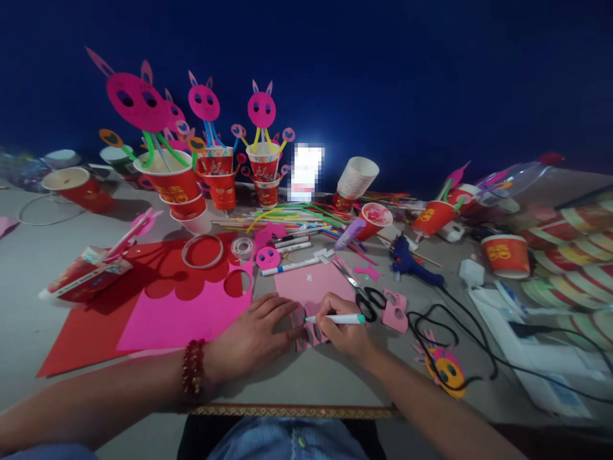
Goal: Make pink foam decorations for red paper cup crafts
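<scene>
My right hand [349, 338] grips a white marker [348, 319] with a green end, its tip down at a small light pink paper piece [316, 342] with cut-out gaps. Flat on the table, my left hand [253, 332] has its fingers stretched out to the left edge of that piece. Behind both hands is a light pink sheet [306, 279]. Black-handled scissors [366, 300] lie just right of my right hand. Left of my left hand, a magenta sheet [184, 316] with rounded cut-outs rests on a red sheet [89, 326].
Red paper cups [167, 188] with pink rabbit-faced figures stand at the back left. Pipe cleaners [292, 217] and markers [290, 265] lie mid-table. A blue glue gun [414, 265], its black cable [469, 338] and a stack of cups [575, 255] are on the right.
</scene>
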A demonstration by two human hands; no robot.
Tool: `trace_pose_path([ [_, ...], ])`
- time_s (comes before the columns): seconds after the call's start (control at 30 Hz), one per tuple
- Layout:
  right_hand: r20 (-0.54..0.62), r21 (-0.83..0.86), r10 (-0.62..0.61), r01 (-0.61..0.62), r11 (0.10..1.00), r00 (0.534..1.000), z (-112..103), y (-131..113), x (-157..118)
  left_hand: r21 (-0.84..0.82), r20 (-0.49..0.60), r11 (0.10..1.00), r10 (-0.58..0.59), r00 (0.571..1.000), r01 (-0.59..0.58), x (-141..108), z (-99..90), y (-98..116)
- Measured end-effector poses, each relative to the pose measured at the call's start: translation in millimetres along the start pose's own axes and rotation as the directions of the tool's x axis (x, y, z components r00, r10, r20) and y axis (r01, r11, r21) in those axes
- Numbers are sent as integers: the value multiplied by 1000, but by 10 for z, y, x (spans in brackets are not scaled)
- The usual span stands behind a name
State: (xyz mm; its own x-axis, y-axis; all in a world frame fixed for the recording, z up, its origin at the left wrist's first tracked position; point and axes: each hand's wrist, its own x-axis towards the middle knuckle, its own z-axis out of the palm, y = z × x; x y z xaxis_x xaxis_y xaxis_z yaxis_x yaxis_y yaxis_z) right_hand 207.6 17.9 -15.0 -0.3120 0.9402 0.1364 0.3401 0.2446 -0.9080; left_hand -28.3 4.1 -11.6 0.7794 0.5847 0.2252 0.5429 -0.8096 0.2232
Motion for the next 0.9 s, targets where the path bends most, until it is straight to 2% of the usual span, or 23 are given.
trace_pose_path([
  [0.6, 15, -17, -1, 1, 1000, 1000, -2, -17, 10, 13, -16, 1000, 15, 1000, -15, 13, -11, -3],
  [0.77, -26, -11, -19, 19, 1000, 999, -5, -3, 3, 3, 0, 1000, 5, 1000, -5, 2, -2, -1],
  [0.9, 12, -20, -3, 3, 1000, 1000, -7, 2, 1, 0, 4, 1000, -7, 1000, 7, 7, -13, 8],
])
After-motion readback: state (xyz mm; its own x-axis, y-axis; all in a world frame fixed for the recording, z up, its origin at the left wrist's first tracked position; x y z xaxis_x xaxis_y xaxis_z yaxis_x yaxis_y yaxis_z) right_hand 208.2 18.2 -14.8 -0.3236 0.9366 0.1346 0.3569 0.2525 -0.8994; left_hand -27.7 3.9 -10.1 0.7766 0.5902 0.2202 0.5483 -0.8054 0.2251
